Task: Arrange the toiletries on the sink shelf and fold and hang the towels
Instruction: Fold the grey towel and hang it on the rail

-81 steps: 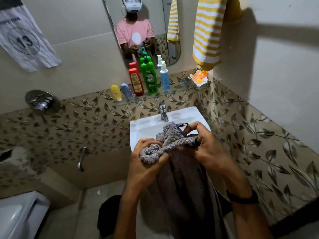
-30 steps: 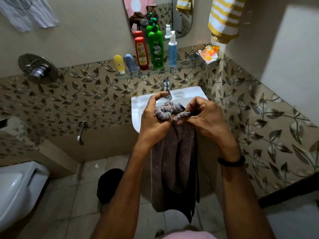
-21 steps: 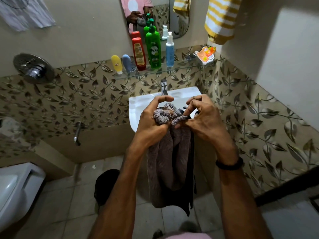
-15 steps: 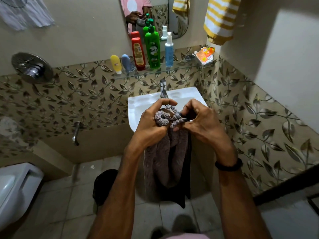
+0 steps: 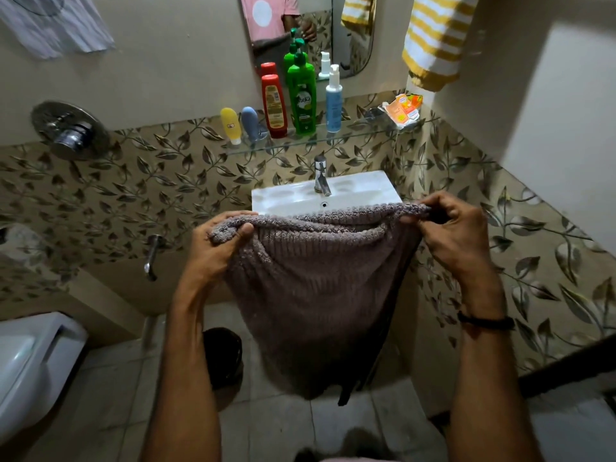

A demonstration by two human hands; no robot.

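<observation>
I stand in a small bathroom with beige walls and a band of leaf-patterned tiles. Ahead is a white ceramic sink (image 5: 361, 190) with a chrome tap (image 5: 320, 175), and above it a clear glass shelf (image 5: 360, 136) under a mirror. On the shelf, in a row, stand a small yellow tube (image 5: 230, 125), a small blue tube (image 5: 250, 123), a red bottle (image 5: 274, 105), a tall green pump bottle (image 5: 301, 95) and a slim blue-and-white pump bottle (image 5: 333, 100), with an orange wrapped soap packet (image 5: 402, 107) apart at the right end. A yellow-and-white striped towel (image 5: 435, 40) hangs on the upper right wall.

In front of the sink I hold a grey-brown ribbed towel (image 5: 316, 295) stretched wide by its top edge. My left hand (image 5: 218, 241) has its fingers (image 5: 245, 230) curled, thumb pinching the left corner. My right hand (image 5: 455, 233) pinches the right corner between thumb and fingertips. The towel hangs doubled, sagging in the middle, its lower end above the floor.

The toiletries look arranged; I judge the step in hand to be folding this towel. Next, I would likely bring the two corners together evenly, then hang it.
</observation>
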